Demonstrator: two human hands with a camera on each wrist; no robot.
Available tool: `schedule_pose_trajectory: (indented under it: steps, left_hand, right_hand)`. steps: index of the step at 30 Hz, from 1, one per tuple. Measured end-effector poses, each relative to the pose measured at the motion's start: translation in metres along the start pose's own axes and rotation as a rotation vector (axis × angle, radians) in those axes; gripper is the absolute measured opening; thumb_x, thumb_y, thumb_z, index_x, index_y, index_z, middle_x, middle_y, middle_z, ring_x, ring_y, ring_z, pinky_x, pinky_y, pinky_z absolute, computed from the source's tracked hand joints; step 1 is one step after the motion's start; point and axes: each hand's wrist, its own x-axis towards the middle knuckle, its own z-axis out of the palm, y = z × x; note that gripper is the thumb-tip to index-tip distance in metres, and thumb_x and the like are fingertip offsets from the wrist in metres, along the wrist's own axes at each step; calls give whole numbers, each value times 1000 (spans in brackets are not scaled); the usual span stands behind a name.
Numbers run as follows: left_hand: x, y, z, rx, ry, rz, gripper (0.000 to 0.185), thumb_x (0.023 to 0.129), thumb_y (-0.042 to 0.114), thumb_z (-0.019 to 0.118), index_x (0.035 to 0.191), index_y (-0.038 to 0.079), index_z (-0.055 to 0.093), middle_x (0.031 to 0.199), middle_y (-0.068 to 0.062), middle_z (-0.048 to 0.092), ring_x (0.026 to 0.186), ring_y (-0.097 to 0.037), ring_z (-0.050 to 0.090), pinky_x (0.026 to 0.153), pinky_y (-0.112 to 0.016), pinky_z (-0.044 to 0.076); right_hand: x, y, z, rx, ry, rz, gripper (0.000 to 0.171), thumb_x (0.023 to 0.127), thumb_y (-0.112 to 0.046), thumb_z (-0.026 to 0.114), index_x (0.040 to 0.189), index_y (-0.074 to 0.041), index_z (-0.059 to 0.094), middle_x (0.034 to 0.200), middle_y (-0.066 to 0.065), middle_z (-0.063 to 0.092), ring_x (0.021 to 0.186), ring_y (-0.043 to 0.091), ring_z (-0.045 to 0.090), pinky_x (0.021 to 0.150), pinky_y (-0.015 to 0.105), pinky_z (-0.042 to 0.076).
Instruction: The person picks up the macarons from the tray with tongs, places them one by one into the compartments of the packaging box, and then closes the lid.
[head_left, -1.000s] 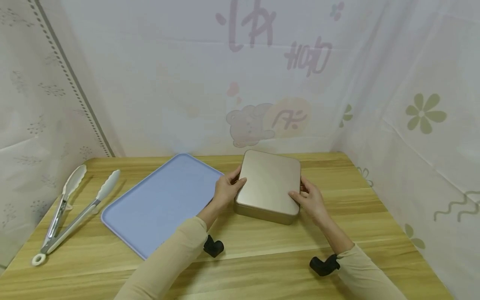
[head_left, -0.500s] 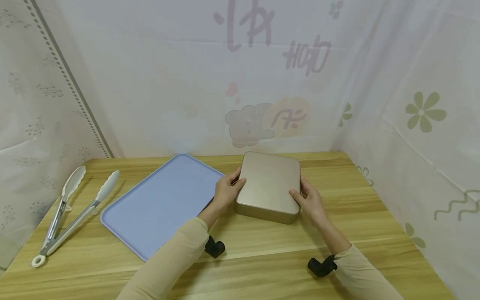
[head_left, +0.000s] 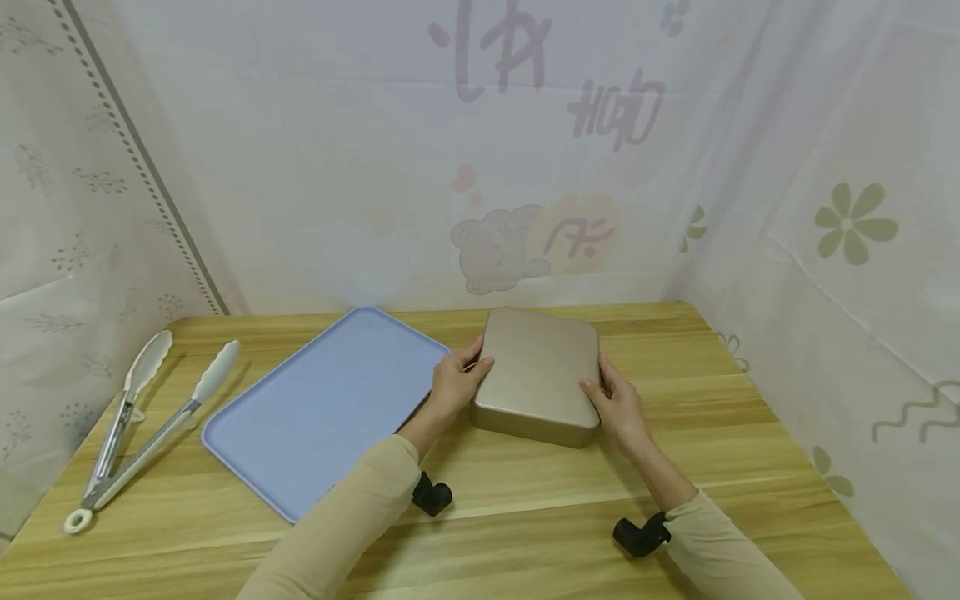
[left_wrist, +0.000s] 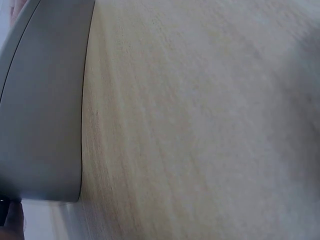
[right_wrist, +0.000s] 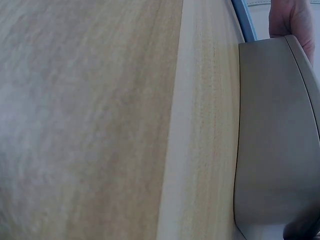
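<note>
— So, where's the tin (head_left: 537, 375) sitting?

— Flat on the wooden counter (head_left: 525, 508), just right of the blue tray (head_left: 322, 408). It's a smooth, matte gold metal box with rounded corners, its long axis running away from me toward the curtain.

— And your hands?

— My left hand (head_left: 455, 385) curls round its left edge, thumb on the lid; my right hand (head_left: 618, 404) grips the right edge likewise.

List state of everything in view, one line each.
gold tin: lid on, flat on the table, held at both sides.
left hand: grips the tin's left edge.
right hand: grips the tin's right edge.
blue tray: flat, nothing on it.
tongs: lying spread open, untouched.
</note>
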Motion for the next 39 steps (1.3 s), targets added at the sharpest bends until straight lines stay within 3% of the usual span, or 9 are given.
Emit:
schedule_pose_trajectory:
  steps: [23, 39]
  left_hand:
    - [-2, 0, 1, 24, -16, -12, 50, 98, 21, 59, 145, 9, 46, 144, -13, 51, 130, -29, 54, 104, -39, 47]
    - [-1, -2, 4, 78, 60, 38, 46, 97, 19, 61, 140, 5, 52, 138, -15, 56, 125, -29, 58, 100, -38, 49]
  right_hand:
    - [0, 0, 2, -3, 7, 3, 65, 103, -13, 46, 154, 6, 9, 162, 21, 9, 151, 34, 13, 119, 45, 22]
    - [2, 2, 4, -65, 31, -17, 63, 103, -13, 46, 152, 9, 12, 161, 24, 12, 150, 35, 15, 119, 46, 22]
